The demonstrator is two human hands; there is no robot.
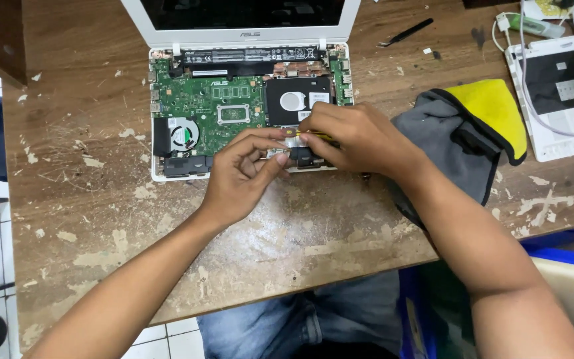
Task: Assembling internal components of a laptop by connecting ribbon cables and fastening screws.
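An opened white laptop (157,174) lies on the worn wooden table (300,233) with its green circuit board (194,100), small fan (183,135) and black drive (297,100) exposed. My left hand (240,174) pinches a small silvery part (291,141) at the laptop's front edge. My right hand (357,136) holds a thin yellow-handled tool (320,137) with its tip at the same spot. A black speaker piece (307,158) sits just below my fingers.
A grey and yellow cloth (473,126) lies right of my right hand. Black tweezers (406,32) rest at the back. Another white device with cables (553,86) sits at the far right. The table's near edge runs above my jeans (287,326).
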